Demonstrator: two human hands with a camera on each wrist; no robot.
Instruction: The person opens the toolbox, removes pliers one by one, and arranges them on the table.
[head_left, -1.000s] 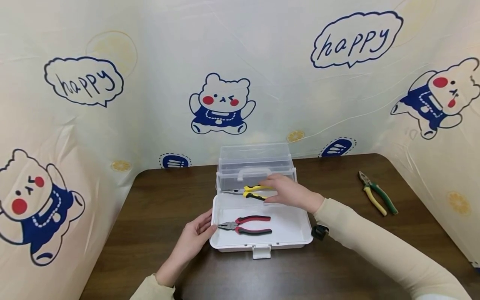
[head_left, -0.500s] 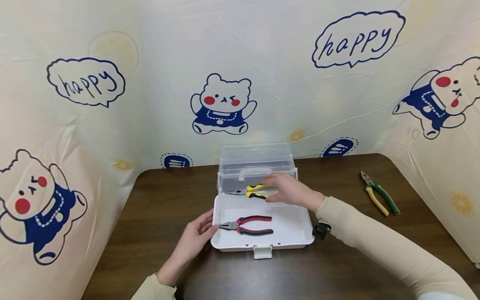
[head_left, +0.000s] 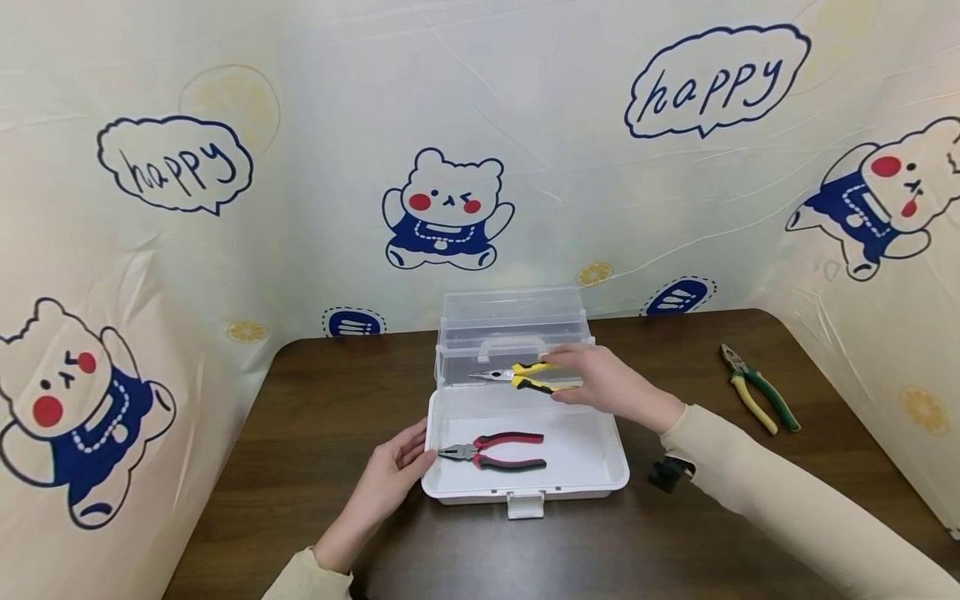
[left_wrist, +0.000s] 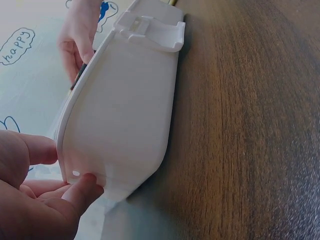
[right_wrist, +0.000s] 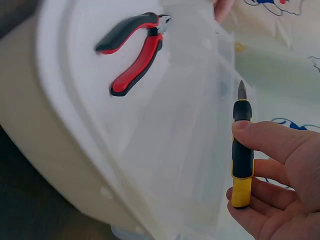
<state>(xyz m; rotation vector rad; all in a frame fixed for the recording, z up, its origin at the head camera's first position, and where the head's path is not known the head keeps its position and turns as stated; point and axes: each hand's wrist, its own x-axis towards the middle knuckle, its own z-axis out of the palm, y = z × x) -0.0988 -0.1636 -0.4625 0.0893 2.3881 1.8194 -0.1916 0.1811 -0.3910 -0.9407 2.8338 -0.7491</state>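
Note:
In the head view, my right hand (head_left: 603, 381) grips the yellow and black handles of long-nose pliers (head_left: 522, 376), whose tips point left over the back of a white toolbox (head_left: 581, 450). The right wrist view shows these pliers (right_wrist: 242, 160) edge-on, with my thumb on one handle and my fingers on the other. My left hand (head_left: 388, 473) holds the box's left side; in the left wrist view its rim (left_wrist: 62, 130) lies between thumb and fingers. Red and black combination pliers (head_left: 480, 451) lie inside the box, jaws toward the left.
The toolbox's clear lid (head_left: 510, 315) stands raised at the back, and a white latch (head_left: 525, 505) hangs at its front. Green and yellow pliers (head_left: 757, 389) lie on the brown table (head_left: 315, 400) at the right. Printed cloth (head_left: 450, 83) surrounds the table's back and sides.
My right hand has moved slightly right with the long-nose pliers, which now appear raised. My left hand stays on the toolbox, and the red and black pliers have not moved.

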